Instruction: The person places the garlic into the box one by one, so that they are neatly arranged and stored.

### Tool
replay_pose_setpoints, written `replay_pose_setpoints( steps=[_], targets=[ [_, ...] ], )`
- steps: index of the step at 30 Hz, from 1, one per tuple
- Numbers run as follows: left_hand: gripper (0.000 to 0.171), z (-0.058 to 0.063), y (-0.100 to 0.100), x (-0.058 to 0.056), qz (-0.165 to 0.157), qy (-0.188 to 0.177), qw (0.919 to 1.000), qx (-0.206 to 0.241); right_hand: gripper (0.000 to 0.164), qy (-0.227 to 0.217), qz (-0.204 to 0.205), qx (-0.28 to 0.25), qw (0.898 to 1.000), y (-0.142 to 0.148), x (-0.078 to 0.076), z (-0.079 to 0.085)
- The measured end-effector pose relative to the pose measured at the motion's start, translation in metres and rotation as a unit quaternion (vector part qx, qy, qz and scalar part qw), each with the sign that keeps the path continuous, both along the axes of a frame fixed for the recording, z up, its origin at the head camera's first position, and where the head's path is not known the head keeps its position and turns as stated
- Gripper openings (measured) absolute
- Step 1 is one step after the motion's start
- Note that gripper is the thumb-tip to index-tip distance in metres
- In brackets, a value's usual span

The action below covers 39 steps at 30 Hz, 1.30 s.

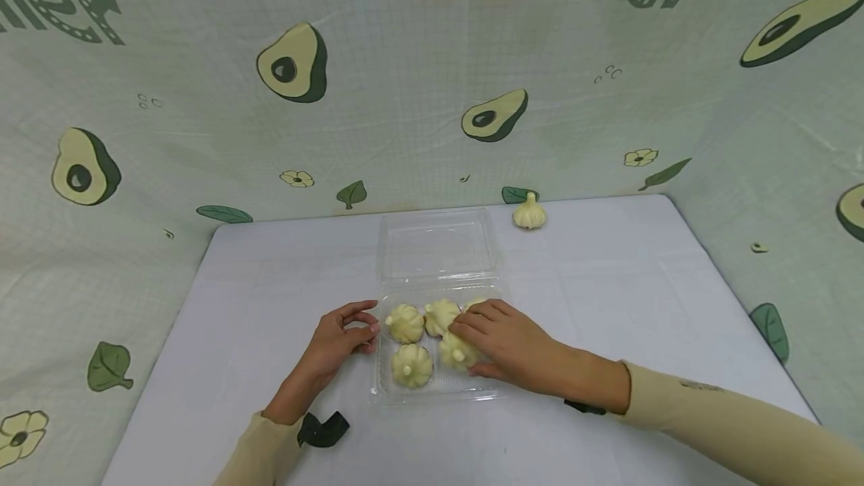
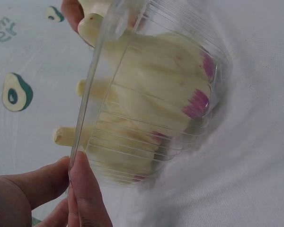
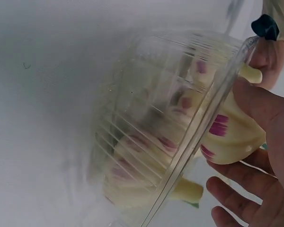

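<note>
A clear plastic clamshell box [image 1: 442,396] lies on the table, its lid [image 1: 437,246] folded back away from me. My left hand [image 1: 346,332] pinches the box's left rim between thumb and fingers, as the left wrist view confirms. Over the right part of the box, my right hand [image 1: 516,347] grips a garlic bulb [image 3: 236,135] with purple streaks, tilted at the rim. Inside the box sit several other garlic bulbs, among them one at front left [image 1: 412,366], one behind it [image 1: 405,323] and one at back middle [image 1: 442,316]. Another at back right is partly hidden by my right hand.
One more garlic bulb [image 1: 529,214] stands near the far edge of the white-covered table [image 1: 607,268], right of the lid. An avocado-print cloth [image 1: 405,96] hangs behind the table and along its sides. A black wrist mount [image 1: 324,430] juts from the left sleeve.
</note>
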<state>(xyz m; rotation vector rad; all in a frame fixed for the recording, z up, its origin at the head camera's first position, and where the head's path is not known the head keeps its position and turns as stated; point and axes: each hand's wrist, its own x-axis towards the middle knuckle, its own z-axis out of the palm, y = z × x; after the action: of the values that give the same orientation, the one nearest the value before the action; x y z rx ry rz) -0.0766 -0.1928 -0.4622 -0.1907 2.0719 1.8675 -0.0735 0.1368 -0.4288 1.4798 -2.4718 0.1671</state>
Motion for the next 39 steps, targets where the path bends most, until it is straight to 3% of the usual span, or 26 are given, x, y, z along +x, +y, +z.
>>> replay_pose_setpoints(
  steps=[20,29,39],
  targets=[
    [0.053,-0.001,0.0,-0.001,0.001,-0.004,1.0,-0.001,0.072,0.055,0.028,0.06,0.996,-0.02,-0.001,-0.012],
    [0.053,-0.001,0.0,-0.002,0.002,-0.005,1.0,-0.001,0.071,0.056,0.023,0.091,0.994,-0.023,-0.001,-0.015],
    [0.053,-0.003,-0.001,-0.001,0.001,-0.003,1.0,0.0,0.075,0.052,0.023,0.076,0.995,-0.026,-0.001,-0.018]
  ],
)
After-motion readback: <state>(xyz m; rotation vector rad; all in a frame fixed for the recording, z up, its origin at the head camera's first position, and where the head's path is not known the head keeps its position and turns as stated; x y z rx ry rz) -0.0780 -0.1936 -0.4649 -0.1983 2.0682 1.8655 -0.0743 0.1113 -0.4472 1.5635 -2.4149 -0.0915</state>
